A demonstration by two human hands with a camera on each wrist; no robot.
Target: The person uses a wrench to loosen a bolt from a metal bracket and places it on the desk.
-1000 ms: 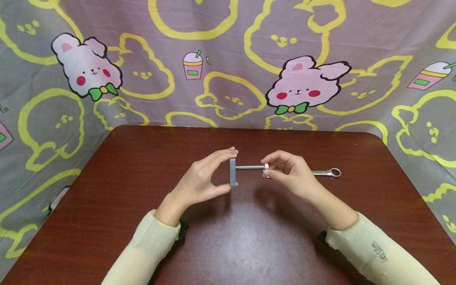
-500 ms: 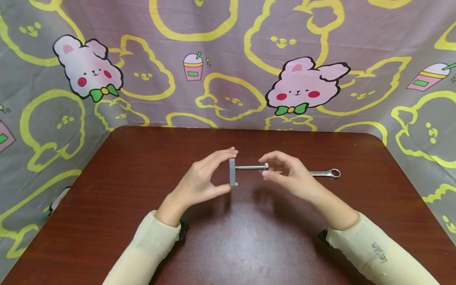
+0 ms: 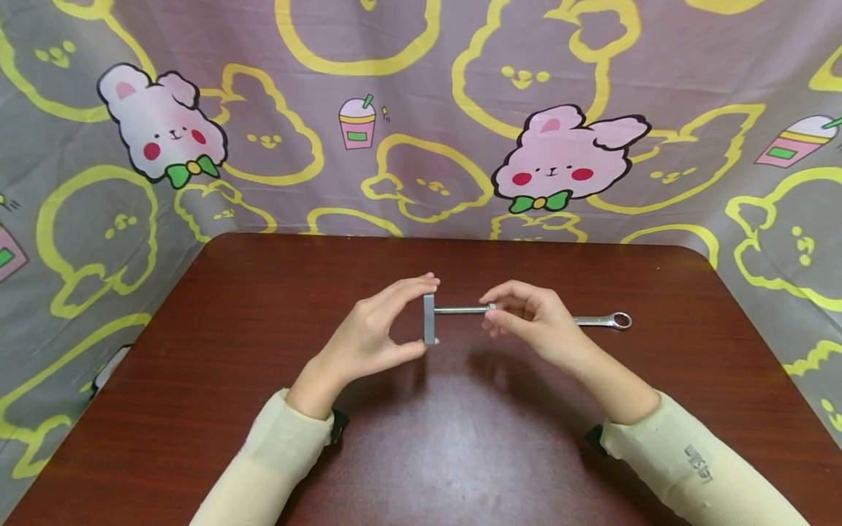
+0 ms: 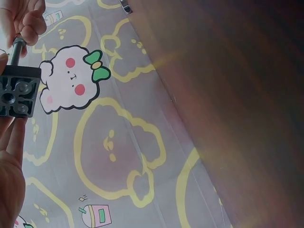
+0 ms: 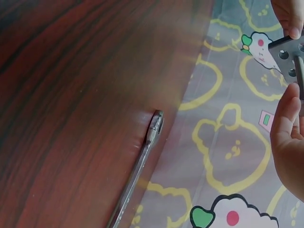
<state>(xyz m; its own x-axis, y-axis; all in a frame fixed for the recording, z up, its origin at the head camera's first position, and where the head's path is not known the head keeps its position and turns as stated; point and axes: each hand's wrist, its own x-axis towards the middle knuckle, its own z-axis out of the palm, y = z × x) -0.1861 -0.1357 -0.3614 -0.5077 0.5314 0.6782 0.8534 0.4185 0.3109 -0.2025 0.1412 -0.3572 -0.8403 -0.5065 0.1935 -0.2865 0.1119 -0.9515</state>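
Note:
My left hand (image 3: 368, 332) holds a small grey plate (image 3: 429, 319) upright, thumb under its lower edge and fingers over its upper edge. A long silver bolt (image 3: 460, 310) stands out level from the plate's right face. At the bolt's hex head, my right hand (image 3: 536, 314) pinches with thumb and fingers, partly covering it. In the left wrist view the plate (image 4: 29, 97) shows a recessed back with several round features. The right wrist view gives the plate's other face (image 5: 284, 65), with round holes; fingers there hide part of it.
On the brown table (image 3: 276, 453), a combination wrench (image 3: 600, 321) lies behind the right hand, its ring end showing to the right. A patterned cloth curtain (image 3: 421, 95) hangs along the table's back and sides.
The right thumb and fingers shifted at the bolt head: half a second ago the head showed more openly, and now they close over it. The left hand and plate stay nearly still.

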